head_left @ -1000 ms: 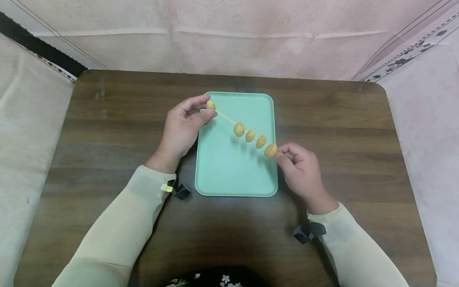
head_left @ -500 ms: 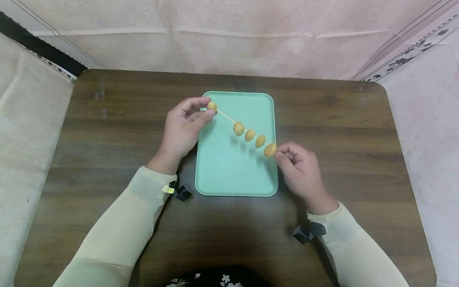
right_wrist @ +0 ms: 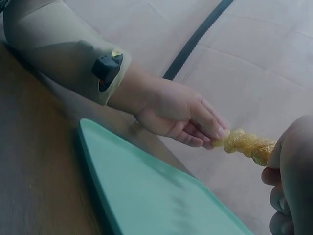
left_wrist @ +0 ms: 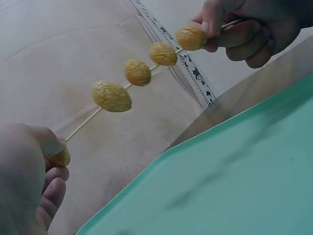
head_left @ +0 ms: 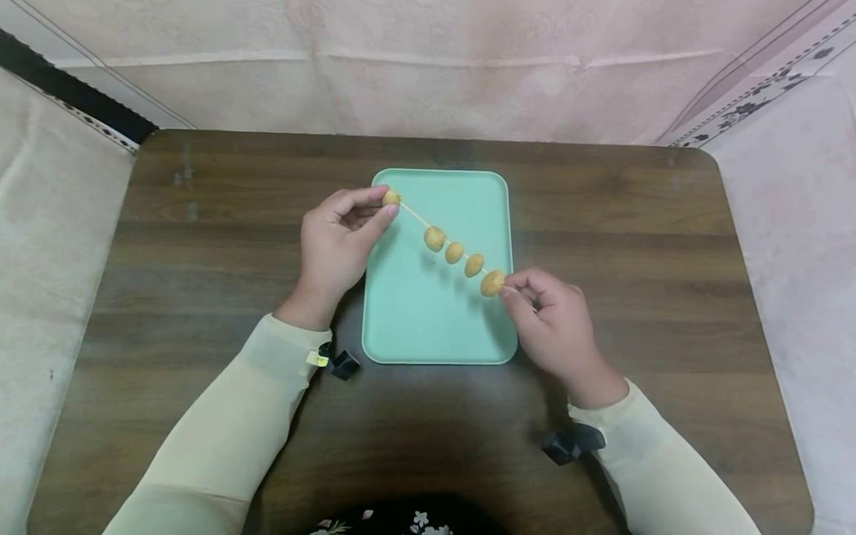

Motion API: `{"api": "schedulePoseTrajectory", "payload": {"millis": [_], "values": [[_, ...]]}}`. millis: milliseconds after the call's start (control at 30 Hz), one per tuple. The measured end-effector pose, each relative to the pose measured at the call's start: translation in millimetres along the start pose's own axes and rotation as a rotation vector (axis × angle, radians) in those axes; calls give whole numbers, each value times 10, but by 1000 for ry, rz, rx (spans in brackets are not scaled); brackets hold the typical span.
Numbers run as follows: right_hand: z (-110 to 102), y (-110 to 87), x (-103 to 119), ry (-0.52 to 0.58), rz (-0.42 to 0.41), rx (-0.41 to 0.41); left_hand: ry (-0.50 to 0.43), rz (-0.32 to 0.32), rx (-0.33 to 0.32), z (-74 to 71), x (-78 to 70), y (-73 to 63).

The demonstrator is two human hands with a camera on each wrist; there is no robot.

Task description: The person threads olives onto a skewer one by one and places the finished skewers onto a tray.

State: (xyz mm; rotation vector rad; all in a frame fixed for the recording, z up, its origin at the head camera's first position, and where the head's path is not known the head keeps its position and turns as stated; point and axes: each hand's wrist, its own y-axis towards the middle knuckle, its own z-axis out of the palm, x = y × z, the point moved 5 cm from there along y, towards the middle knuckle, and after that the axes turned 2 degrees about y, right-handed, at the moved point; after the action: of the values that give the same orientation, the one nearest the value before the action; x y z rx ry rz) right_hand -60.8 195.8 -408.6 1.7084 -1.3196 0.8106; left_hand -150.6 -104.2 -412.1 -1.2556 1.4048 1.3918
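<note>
A thin wooden skewer (head_left: pixel 416 215) slants over the green tray (head_left: pixel 435 331), threaded with several small, wrinkled, yellow-brown potato-like balls (head_left: pixel 435 238). At its upper left end my left hand (head_left: pixel 334 245) pinches one ball (head_left: pixel 391 198) between thumb and fingers. My right hand (head_left: pixel 555 323) grips the lower right end of the skewer, its fingertips right at the last ball (head_left: pixel 493 283). A stretch of bare stick separates the left-hand ball from the others, which sit closer together. In the right wrist view the balls overlap in a row. The skewer's right tip is hidden by the right hand.
The tray lies on a brown wooden table (head_left: pixel 635 245), between both forearms. Pale patterned cloth (head_left: pixel 435 74) hangs behind the table and along its sides. A small black device (head_left: pixel 344 365) sits at the left wrist, another (head_left: pixel 571 443) at the right wrist.
Both hands and the skewer have shifted slightly to the left, the right hand a little more. The hold of each hand on the skewer and ball looks the same.
</note>
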Motion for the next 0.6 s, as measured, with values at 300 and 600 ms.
{"api": "schedulePoseTrajectory", "payload": {"millis": [300, 600], "values": [[27, 19, 80, 4, -9, 3, 2, 36, 6, 22, -55, -50], [70, 50, 125, 7, 13, 20, 11, 46, 58, 141, -89, -133]]}}
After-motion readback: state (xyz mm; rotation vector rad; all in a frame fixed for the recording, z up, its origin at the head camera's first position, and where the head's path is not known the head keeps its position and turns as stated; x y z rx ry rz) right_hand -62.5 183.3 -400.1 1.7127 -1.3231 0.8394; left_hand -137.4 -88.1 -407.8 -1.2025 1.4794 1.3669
